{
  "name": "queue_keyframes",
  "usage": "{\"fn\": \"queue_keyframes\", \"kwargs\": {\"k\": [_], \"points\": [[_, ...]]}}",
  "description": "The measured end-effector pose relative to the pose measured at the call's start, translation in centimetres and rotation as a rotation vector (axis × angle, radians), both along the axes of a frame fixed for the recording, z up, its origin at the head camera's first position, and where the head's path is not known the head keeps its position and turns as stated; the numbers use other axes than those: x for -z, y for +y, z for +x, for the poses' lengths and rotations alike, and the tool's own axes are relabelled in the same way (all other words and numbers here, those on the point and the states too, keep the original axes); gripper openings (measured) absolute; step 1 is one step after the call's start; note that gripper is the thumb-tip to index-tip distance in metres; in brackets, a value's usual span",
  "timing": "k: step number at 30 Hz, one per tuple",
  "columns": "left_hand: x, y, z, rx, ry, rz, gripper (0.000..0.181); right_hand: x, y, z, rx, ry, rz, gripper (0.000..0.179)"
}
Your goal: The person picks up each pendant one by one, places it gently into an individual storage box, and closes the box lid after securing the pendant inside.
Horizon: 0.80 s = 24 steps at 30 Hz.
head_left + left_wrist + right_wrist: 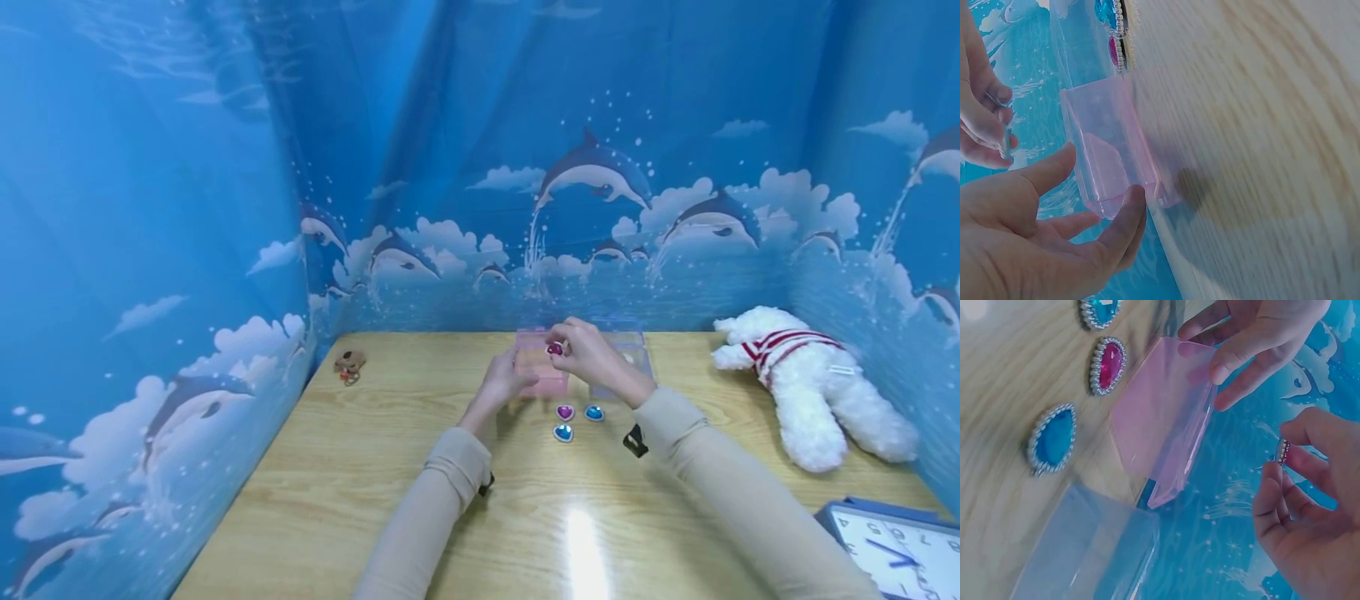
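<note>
My right hand (592,354) pinches a magenta heart-shaped gem (555,349) between thumb and fingertips, above a clear pink plastic box (551,385). In the right wrist view the gem (1282,451) shows edge-on, its rim silvery and beaded. My left hand (501,383) holds the near-left end of the pink box (1107,137), thumb at the rim and fingers along the side. In front of the boxes lie another magenta heart gem (565,412) and two blue heart gems, one (594,413) to the right and one (563,433) nearer.
A clear bluish box (643,367) stands right of the pink one, partly hidden by my right arm. A white plush toy (817,392) lies at the right, with a clock (900,550) nearer. At the back left sits a small brown trinket (349,362). A dolphin-print curtain (480,167) surrounds the table.
</note>
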<state>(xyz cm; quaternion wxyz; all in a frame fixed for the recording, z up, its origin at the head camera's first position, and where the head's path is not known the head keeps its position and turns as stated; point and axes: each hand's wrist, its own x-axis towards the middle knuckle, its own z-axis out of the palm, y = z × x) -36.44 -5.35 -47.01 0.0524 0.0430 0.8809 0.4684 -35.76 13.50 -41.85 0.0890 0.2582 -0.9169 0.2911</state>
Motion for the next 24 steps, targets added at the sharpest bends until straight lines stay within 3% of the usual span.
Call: {"fn": "queue_keyframes", "kwargs": {"k": [5,11,15,20,24], "points": [[-0.2,0.0,0.2,0.002,-0.011,0.024,0.084,0.4,-0.9,-1.1,0.017,-0.066,-0.005,0.032],[0.0,0.0,0.1,0.006,-0.005,0.030,0.085,1.1,-1.8,-2.1,0.017,-0.077,0.023,0.038],[0.1,0.0,0.0,0.018,0.008,0.036,0.082,1.5,-2.3,-2.8,0.008,-0.071,0.045,0.034],[0.2,-0.2,0.0,0.025,-0.001,0.059,0.079,2.1,-2.9,-3.4,0.013,-0.131,0.055,0.031],[0.3,-0.3,-0.1,0.028,0.030,0.029,0.076,2.6,-3.6,-3.5,0.021,-0.155,0.068,0.026]]}}
